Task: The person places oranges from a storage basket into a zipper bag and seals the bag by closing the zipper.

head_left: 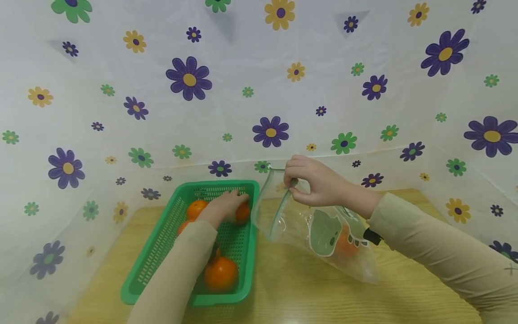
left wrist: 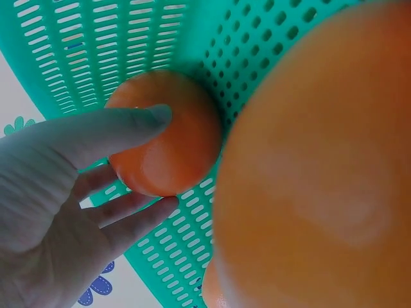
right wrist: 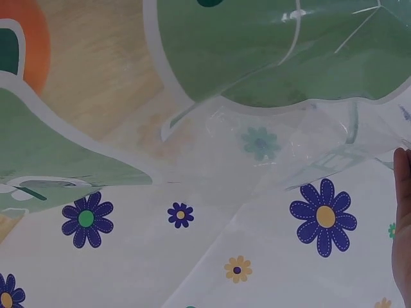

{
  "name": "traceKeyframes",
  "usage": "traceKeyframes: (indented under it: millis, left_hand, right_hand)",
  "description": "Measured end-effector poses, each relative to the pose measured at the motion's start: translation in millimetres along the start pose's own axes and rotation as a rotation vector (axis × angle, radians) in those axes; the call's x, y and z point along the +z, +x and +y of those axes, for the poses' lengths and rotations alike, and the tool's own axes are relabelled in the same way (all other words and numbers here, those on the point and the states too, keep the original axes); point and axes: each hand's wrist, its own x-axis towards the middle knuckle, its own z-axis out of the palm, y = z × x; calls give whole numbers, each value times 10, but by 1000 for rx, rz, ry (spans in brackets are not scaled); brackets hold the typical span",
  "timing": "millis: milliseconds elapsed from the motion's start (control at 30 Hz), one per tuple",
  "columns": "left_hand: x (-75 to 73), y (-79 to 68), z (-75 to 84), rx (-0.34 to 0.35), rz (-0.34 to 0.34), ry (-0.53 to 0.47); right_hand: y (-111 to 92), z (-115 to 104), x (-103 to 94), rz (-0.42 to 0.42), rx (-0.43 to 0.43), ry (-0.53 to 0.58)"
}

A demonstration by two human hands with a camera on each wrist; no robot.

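In the head view my left hand (head_left: 224, 207) reaches into the far right corner of a green basket (head_left: 252, 252). An orange (left wrist: 164, 151) lies between its thumb and fingers in the left wrist view, the thumb across the near side and the fingers around the edge. My right hand (head_left: 313, 182) pinches the top edge of a clear zip bag (head_left: 297, 220) with green printed shapes, and the bag's mouth gapes toward the basket. Another orange (head_left: 347, 243) shows through the plastic at the bag's lower end. In the right wrist view only the edge of the right hand (right wrist: 402, 212) appears.
More oranges sit in the basket, one at the front (head_left: 221, 273) and another (head_left: 197, 209) at the back left. The basket and bag are on a wooden table (head_left: 291, 288). A white flower-print sheet (head_left: 234, 112) surrounds it at the back and sides.
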Motion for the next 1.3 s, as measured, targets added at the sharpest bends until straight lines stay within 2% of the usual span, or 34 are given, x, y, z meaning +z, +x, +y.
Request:
traceKeyframes:
  millis: [733, 1000, 1300]
  left_hand:
    - [25, 18, -18, -21, -18, -12]
    - [0, -50, -19, -26, -27, -22]
    - [-147, -176, -23, 40, -14, 16]
  right_hand:
    - [-47, 3, -5, 9, 38, -2]
    - [-41, -6, 11, 3, 45, 0]
    - [-32, -7, 29, 8, 34, 4]
